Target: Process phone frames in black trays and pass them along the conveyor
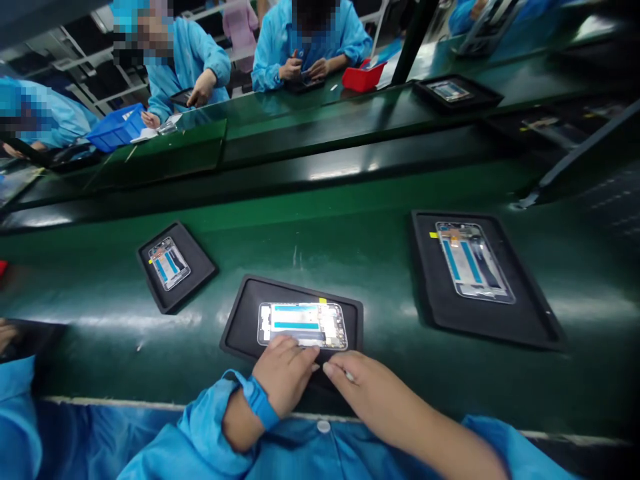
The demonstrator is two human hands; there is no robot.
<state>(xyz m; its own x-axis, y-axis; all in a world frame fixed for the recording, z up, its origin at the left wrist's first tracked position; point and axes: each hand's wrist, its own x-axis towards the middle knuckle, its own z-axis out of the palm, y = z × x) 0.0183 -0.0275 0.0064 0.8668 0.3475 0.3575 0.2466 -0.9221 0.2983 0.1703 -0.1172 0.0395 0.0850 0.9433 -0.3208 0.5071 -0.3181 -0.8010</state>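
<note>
A phone frame (302, 324) with blue strips and a yellow tab lies in a black tray (245, 313) on the green belt, right in front of me. My left hand (283, 373), with a blue wrist strap, rests on the tray's near edge, and its fingertips touch the frame's near side. My right hand (357, 387) lies beside it on the tray's near right edge, with a small thin white object pinched in its fingertips.
Two more black trays with phone frames sit on the green belt (350, 253), one to the left (175, 267) and a larger one to the right (480, 280). Across the line, several people in blue coats work near a blue bin (115, 130) and a red box (363, 77).
</note>
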